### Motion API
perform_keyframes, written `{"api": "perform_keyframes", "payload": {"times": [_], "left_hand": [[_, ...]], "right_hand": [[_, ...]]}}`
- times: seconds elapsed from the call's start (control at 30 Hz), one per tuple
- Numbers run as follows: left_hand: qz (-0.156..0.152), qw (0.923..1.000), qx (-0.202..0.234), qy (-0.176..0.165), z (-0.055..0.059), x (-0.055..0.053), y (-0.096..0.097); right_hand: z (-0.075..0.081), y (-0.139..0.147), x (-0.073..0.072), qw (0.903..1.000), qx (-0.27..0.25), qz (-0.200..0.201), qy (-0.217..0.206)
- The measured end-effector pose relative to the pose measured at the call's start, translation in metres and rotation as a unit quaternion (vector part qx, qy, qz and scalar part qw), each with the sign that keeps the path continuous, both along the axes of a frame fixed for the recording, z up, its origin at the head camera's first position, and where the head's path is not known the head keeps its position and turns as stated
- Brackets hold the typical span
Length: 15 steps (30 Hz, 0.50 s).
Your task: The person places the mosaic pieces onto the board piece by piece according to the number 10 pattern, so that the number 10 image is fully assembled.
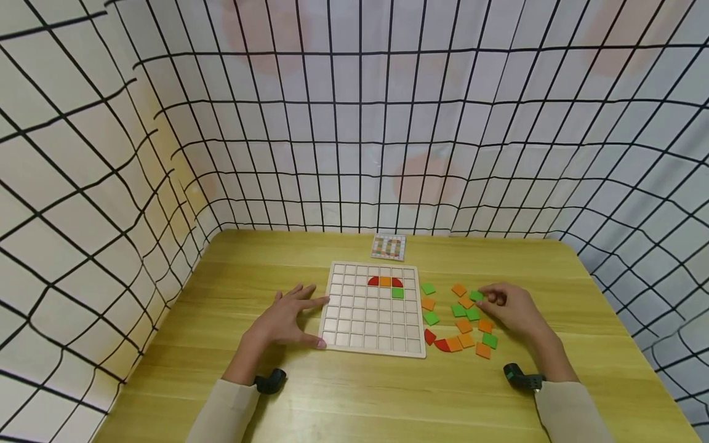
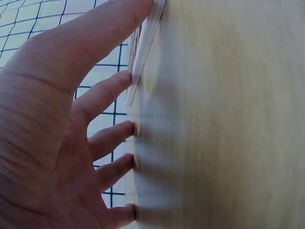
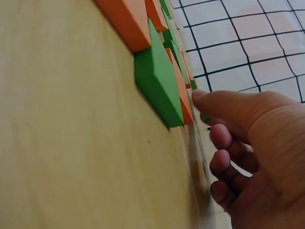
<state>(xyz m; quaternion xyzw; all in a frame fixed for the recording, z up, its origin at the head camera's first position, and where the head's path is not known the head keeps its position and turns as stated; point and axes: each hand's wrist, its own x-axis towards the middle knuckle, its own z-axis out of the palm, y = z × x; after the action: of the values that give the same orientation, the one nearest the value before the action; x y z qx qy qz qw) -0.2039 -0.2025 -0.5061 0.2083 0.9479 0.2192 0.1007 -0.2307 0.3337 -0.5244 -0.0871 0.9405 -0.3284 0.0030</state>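
A pale square grid board (image 1: 360, 320) lies on the table. In its upper part sit two red quarter-round tiles (image 1: 373, 281), an orange square tile (image 1: 384, 281) between them, and a green square below the right one. My left hand (image 1: 282, 317) is spread at the board's left side, thumb at the near corner and index fingertip at the edge; the left wrist view shows the other fingertips on the table. My right hand (image 1: 512, 307) pinches a green square tile (image 1: 476, 296) between thumb and index finger at the far side of the loose tiles; its other fingers are curled.
Loose orange tiles (image 1: 483, 351), green tiles (image 1: 489, 340) and red quarter-round tiles (image 1: 429, 336) lie scattered right of the board. A small pattern card (image 1: 388, 247) lies behind the board. A black wire grid (image 1: 332, 172) stands around the table's back and sides.
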Motion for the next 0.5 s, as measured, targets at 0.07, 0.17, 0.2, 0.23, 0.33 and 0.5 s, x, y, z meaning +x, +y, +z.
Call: {"api": "perform_keyframes", "payload": {"times": [0.07, 0.17, 0.2, 0.23, 0.33, 0.5], "left_hand": [[-0.001, 1.0000, -0.001, -0.001, 0.001, 0.000, 0.001], [-0.003, 1.0000, 0.000, -0.003, 0.002, -0.001, 0.003], [-0.004, 1.0000, 0.000, -0.003, 0.003, -0.001, 0.004], [-0.005, 1.0000, 0.000, -0.004, 0.003, -0.001, 0.004], [-0.003, 1.0000, -0.001, -0.001, 0.003, 0.000, 0.003], [0.003, 1.0000, 0.001, 0.004, 0.003, 0.002, 0.001]], "right_hand": [[0.002, 0.000, 0.000, 1.0000, 0.000, -0.004, 0.000], [0.006, -0.001, 0.001, 1.0000, 0.004, -0.008, 0.003], [0.008, -0.002, 0.001, 0.9999, 0.003, -0.010, 0.005], [0.009, -0.004, 0.001, 0.9999, 0.004, -0.010, 0.006], [0.014, -0.014, 0.000, 0.9999, -0.007, -0.003, 0.010], [0.022, -0.041, -0.009, 0.9990, -0.038, 0.012, 0.022]]}}
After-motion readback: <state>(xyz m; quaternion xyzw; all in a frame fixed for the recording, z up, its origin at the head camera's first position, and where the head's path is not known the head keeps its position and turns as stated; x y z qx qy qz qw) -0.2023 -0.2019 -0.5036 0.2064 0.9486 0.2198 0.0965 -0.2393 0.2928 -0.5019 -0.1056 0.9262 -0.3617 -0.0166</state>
